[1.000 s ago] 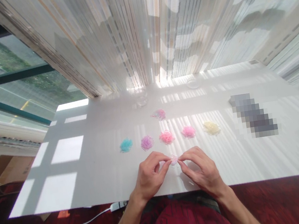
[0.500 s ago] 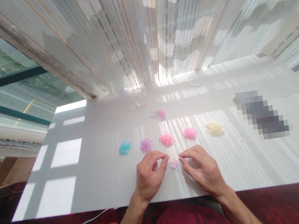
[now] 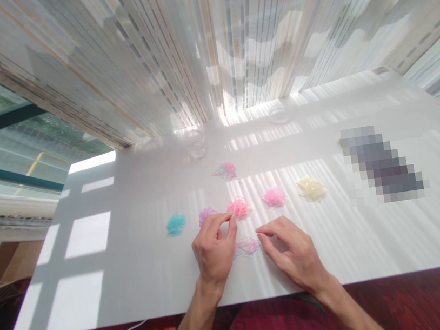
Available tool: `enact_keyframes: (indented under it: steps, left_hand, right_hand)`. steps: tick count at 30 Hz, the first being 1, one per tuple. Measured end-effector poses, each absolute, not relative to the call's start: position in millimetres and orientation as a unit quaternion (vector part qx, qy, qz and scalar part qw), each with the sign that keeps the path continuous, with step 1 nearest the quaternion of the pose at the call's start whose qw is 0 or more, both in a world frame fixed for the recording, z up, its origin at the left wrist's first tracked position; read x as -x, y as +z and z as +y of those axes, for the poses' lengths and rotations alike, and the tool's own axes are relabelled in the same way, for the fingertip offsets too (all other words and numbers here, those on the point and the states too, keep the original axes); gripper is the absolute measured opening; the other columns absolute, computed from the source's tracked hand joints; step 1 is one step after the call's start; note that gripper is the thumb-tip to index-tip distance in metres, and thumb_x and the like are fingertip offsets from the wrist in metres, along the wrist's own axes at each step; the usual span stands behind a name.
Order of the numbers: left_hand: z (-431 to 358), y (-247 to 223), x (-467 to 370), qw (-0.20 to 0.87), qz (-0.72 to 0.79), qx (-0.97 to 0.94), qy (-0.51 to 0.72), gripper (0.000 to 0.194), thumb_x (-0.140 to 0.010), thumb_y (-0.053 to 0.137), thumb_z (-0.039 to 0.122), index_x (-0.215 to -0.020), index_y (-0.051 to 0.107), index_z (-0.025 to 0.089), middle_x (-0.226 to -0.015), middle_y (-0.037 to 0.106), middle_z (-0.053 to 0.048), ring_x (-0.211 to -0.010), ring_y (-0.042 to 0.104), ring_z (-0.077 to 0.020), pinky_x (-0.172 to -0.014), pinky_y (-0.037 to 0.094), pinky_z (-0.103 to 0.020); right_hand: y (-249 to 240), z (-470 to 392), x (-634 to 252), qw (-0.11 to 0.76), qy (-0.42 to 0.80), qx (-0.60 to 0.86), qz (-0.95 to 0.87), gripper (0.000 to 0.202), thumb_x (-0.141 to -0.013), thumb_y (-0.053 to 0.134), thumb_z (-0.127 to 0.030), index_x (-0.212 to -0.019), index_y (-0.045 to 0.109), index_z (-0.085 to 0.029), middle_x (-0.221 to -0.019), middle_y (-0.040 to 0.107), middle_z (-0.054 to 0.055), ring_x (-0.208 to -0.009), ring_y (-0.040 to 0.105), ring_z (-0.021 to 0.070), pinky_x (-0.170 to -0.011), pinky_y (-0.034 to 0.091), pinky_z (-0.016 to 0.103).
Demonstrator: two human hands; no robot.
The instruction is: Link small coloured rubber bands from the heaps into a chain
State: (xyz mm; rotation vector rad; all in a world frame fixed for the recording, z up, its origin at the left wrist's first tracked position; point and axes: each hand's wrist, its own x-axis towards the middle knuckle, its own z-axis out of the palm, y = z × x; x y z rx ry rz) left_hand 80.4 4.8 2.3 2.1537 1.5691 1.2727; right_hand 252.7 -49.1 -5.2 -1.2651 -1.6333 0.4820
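We see two bare hands over a white bench (image 3: 145, 274). The left hand (image 3: 213, 248) reaches to the near edge of the coral pile (image 3: 239, 207); its grip has thumb and forefinger tips brought close, though we cannot tell whether a strand sits between them. The right hand (image 3: 293, 250) lies lower, finger and thumb tips nearly meeting beside the near mixed pile (image 3: 248, 246); we cannot tell whether that grip has hold of anything. The near mixed pile, pale pink and lilac loops, lies spread between the hands.

We note a row across the bench, left to right: teal pile (image 3: 176, 224), purple pile (image 3: 204, 214), partly hidden by the left hand, then coral, pink pile (image 3: 273, 197) and yellow pile (image 3: 312, 189). Beyond the coral sits the far mixed pile (image 3: 227, 170). Two clear round containers (image 3: 197, 149) stand near the curtain (image 3: 172, 57), well apart. At right, a dark pixelated object (image 3: 383, 161).
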Motion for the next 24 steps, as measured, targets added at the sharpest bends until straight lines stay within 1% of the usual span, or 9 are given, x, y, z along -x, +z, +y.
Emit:
enact_keyframes:
  steps: [3,6,9,15,24]
  left_hand:
    - [5.4,-0.3,-81.4,0.089,0.533,-0.729,0.421,0.008,-0.094,0.069,0.019,-0.09,0.075,0.019,-0.082,0.076,-0.001,-0.052,0.057,-0.0088,-0.055,0.05,-0.021]
    - [6.2,-2.9,-82.5,0.094,0.535,-0.729,0.416,0.007,-0.094,0.069,0.019,-0.092,0.076,0.019,-0.085,0.077,-0.002,-0.059,0.064,-0.0105,-0.057,0.051,-0.022]
    - [6.8,-4.6,-83.2,0.097,0.538,-0.73,0.41,0.007,-0.094,0.069,0.02,-0.092,0.076,0.019,-0.086,0.078,-0.002,-0.063,0.068,-0.0121,-0.055,0.051,-0.022]
    - [7.1,-5.6,-83.2,0.086,0.543,-0.739,0.389,0.01,-0.095,0.067,0.023,-0.092,0.076,0.02,-0.085,0.078,-0.002,-0.062,0.068,-0.0123,-0.053,0.049,-0.022]
    - [5.3,-8.6,-82.4,0.063,0.553,-0.745,0.368,0.007,-0.093,0.07,0.021,-0.093,0.077,0.021,-0.085,0.078,0.0,-0.065,0.071,-0.0125,-0.058,0.049,-0.023]
  right_hand:
    - [-5.3,-48.9,-253.0,0.487,0.201,0.519,-0.673,0.01,-0.099,0.061,-0.013,-0.1,0.066,-0.021,-0.083,0.068,0.002,-0.076,0.064,0.0167,-0.07,0.053,0.029]
    - [-5.6,-48.2,-253.4,0.485,0.204,0.519,-0.674,0.01,-0.099,0.06,-0.013,-0.1,0.066,-0.021,-0.083,0.068,0.002,-0.077,0.064,0.0169,-0.071,0.053,0.029]
    - [-6.0,-48.1,-253.5,0.483,0.206,0.52,-0.674,0.01,-0.099,0.06,-0.013,-0.1,0.066,-0.021,-0.083,0.068,0.002,-0.077,0.064,0.0166,-0.071,0.053,0.029]
    - [-5.9,-49.1,-253.1,0.483,0.207,0.524,-0.671,0.009,-0.1,0.06,-0.014,-0.099,0.066,-0.021,-0.082,0.068,0.002,-0.076,0.064,0.017,-0.07,0.053,0.03]
    - [-5.2,-48.4,-253.4,0.482,0.208,0.521,-0.673,0.01,-0.099,0.06,-0.013,-0.1,0.066,-0.022,-0.082,0.068,0.002,-0.076,0.064,0.0165,-0.07,0.053,0.029]
